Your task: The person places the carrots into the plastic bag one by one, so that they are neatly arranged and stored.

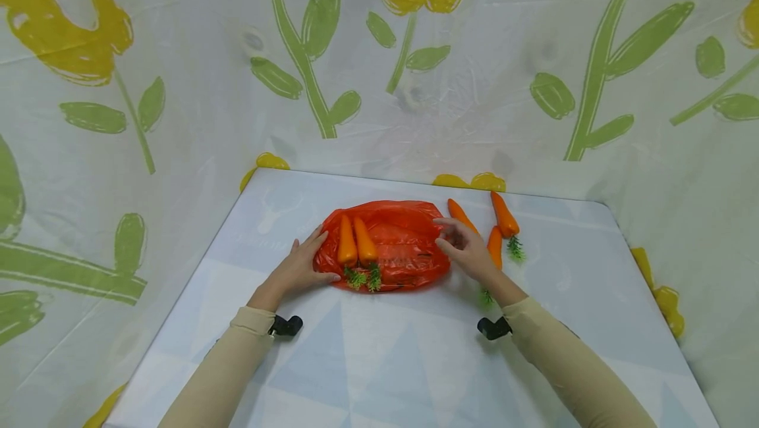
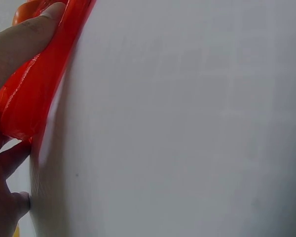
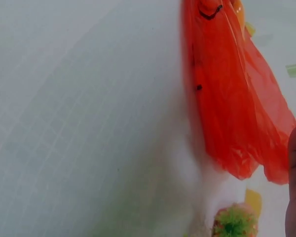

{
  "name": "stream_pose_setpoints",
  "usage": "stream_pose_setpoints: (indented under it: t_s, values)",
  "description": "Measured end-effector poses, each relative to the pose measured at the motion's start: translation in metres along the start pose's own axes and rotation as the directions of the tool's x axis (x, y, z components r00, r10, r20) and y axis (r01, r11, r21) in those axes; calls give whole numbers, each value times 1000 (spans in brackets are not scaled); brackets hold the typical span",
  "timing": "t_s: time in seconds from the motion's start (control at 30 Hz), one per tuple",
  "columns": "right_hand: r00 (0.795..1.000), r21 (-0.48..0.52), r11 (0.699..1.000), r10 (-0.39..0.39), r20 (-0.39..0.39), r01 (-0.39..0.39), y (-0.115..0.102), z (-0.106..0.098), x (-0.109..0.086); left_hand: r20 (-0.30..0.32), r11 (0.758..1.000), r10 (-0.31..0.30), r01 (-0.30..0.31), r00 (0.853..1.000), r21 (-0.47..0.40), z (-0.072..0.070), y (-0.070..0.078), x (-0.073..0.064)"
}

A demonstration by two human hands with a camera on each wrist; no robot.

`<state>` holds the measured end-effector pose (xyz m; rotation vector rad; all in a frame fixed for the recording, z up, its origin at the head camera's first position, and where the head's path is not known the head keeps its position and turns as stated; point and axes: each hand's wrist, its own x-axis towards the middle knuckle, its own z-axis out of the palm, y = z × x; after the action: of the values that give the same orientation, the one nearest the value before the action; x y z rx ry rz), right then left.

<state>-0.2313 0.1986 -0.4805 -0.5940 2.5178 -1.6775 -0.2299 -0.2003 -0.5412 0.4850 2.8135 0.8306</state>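
Observation:
A red plastic bag [image 1: 409, 234] lies spread on the table with its mouth facing up. Two orange toy carrots [image 1: 346, 241] with green leafy tops lie side by side in its left part. My left hand [image 1: 300, 267] rests along the bag's left end, fingers spread, thumb on the near side; in the left wrist view the thumb lies against the red plastic [image 2: 27, 96]. At the bag's right rim is my right hand [image 1: 468, 250], its thumb and index finger apart. The right wrist view shows the bag's edge [image 3: 274, 163] reaching that hand.
To the right of the bag lie three more toy carrots [image 1: 504, 214], one partly behind my right hand. A pale patterned cover lies on the table [image 1: 379, 362]. Flower-printed curtains [image 1: 474, 85] hang behind the table and at both sides.

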Motion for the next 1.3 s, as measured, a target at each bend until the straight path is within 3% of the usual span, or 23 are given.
stream_pose_setpoints:
  t_s: [0.1,0.43,0.53,0.8,1.03,1.3]
  values:
    - [1000,-18,1000,1,-17,-1,-13,-6,-5,0,1000,-1,1,1000,-2,0,0,0]
    - [998,-7,999,35,-54,-35,-8,-20,-16,-3,1000,2,-2,1000,2,0,0,0]
    - [997,-32,999,36,-68,-38,-2,-25,-18,-5,1000,3,-3,1000,3,-1,1,-1]
    - [991,-40,997,66,-115,-71,41,-36,-21,1,1000,-1,1,1000,-2,-1,0,-1]
    - [984,-91,989,103,-146,-117,47,-45,-28,4,1000,-9,9,1000,-9,-1,1,-1]
    - [961,-189,967,119,-251,-169,50,-55,-35,-5,1000,-3,3,1000,-11,0,1,-1]
